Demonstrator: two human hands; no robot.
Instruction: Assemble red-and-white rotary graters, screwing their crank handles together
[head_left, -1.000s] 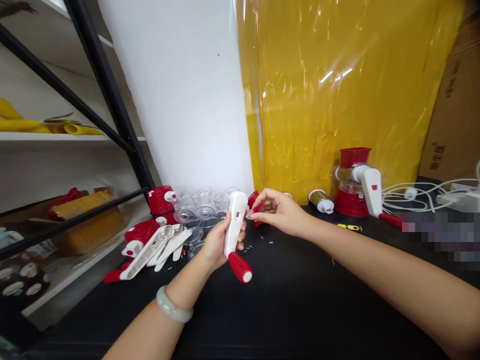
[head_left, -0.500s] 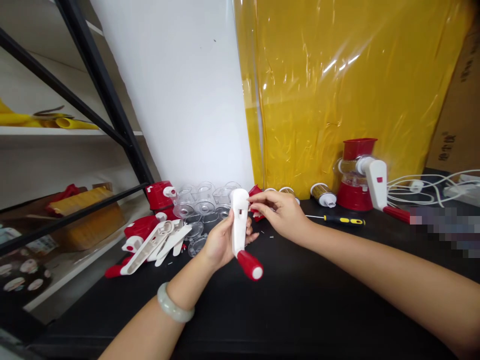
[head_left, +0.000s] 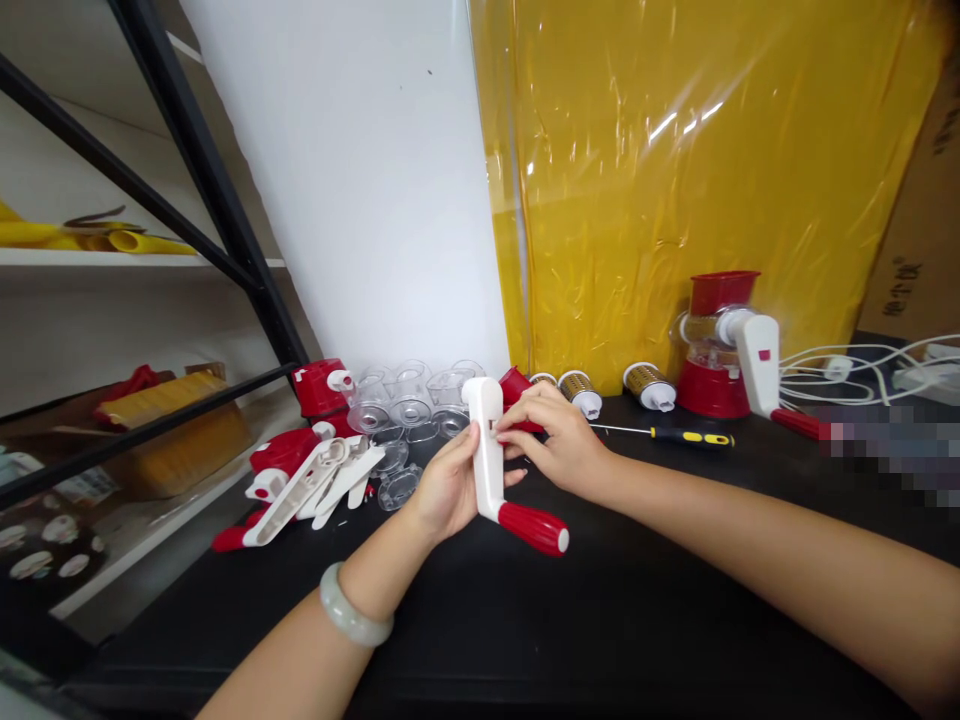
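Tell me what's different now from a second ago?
The right hand has moved in from beside the white crank; its fingers are now at the small slot in its face. The crank has turned, so its red handle points more to the right. The left hand still grips the crank; the assembled grinder stands as before.

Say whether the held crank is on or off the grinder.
Off: the left hand holds the crank, well apart from the grinder at right.
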